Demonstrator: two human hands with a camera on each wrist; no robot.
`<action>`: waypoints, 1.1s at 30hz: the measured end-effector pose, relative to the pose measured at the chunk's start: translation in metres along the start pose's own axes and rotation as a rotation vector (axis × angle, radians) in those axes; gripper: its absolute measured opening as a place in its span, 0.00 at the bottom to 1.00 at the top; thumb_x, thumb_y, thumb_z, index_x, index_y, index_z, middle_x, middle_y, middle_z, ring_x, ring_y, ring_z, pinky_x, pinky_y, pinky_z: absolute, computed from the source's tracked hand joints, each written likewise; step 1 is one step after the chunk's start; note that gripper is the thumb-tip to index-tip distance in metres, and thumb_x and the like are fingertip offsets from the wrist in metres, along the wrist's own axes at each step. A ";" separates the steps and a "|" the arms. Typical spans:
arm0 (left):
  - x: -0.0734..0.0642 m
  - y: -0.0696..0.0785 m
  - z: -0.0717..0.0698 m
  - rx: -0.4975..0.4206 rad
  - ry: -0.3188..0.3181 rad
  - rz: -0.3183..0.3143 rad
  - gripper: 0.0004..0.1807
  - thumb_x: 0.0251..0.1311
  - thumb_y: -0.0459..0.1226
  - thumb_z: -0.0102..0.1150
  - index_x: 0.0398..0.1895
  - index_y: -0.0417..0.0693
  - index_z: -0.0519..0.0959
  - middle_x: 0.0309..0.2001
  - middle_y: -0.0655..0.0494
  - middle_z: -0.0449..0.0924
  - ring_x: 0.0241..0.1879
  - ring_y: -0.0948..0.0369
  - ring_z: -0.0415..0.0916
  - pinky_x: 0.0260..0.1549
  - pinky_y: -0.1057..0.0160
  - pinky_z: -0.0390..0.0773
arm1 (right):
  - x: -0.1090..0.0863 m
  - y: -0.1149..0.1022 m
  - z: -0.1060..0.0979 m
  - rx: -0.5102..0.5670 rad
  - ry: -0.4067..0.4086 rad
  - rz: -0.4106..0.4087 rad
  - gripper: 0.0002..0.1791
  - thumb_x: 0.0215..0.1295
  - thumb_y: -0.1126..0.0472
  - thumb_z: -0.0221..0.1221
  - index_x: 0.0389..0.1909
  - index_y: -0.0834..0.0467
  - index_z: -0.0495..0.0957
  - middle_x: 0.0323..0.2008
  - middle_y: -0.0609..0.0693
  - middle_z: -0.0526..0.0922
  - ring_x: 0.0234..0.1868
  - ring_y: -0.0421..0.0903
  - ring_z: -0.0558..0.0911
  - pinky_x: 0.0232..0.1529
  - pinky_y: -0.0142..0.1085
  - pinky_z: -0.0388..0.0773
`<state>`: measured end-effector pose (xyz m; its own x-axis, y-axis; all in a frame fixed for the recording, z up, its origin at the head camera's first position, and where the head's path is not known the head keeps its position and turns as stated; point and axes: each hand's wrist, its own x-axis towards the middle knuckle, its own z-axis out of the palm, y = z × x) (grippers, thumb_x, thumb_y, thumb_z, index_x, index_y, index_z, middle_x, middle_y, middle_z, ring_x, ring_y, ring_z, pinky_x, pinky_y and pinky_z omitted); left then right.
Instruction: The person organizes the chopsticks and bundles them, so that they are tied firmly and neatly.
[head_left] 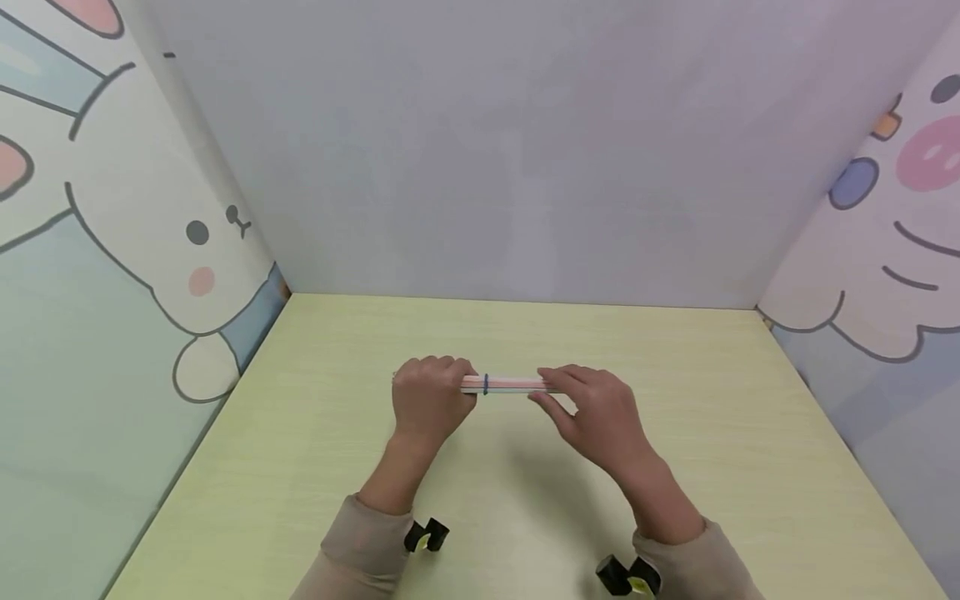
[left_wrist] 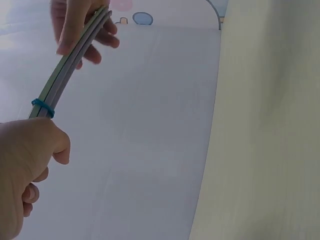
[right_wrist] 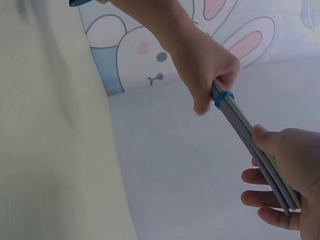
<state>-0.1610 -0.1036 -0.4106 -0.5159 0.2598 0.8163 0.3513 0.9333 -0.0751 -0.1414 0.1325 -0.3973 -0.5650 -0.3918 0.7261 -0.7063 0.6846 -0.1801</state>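
Note:
A slim bundle of long pastel sticks [head_left: 517, 385], pink, white and pale blue, is held level above the table in the head view. A blue elastic band [head_left: 486, 383] circles it close to my left hand [head_left: 433, 398], whose fist grips one end. My right hand [head_left: 600, 412] holds the other end, thumb below and fingers above. From the left wrist, the bundle [left_wrist: 62, 75] shows green and greyish sides, slightly bowed. In the right wrist view my right thumb presses one side of the sticks [right_wrist: 245, 127], fingers behind; the end inside my left fist is hidden.
A pale yellow table [head_left: 315, 500] lies under both hands. Behind it stands a plain light wall [head_left: 517, 167], with cartoon-printed panels [head_left: 112, 375] on the left and right sides. Black wrist-worn camera mounts [head_left: 427, 535] sit at both sleeves.

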 end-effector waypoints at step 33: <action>-0.008 -0.064 -0.024 -0.887 -0.263 -0.236 0.19 0.38 0.35 0.84 0.38 0.46 0.89 0.31 0.59 0.87 0.24 0.66 0.77 0.24 0.67 0.79 | -0.020 0.051 -0.014 0.321 0.147 0.110 0.21 0.40 0.77 0.75 0.38 0.60 0.86 0.30 0.47 0.83 0.22 0.34 0.72 0.25 0.23 0.68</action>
<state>-0.1603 -0.1714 -0.3986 -0.7702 0.2376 0.5919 0.6246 0.4688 0.6246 -0.1595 0.1841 -0.4117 -0.5945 -0.2181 0.7739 -0.7556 0.4807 -0.4449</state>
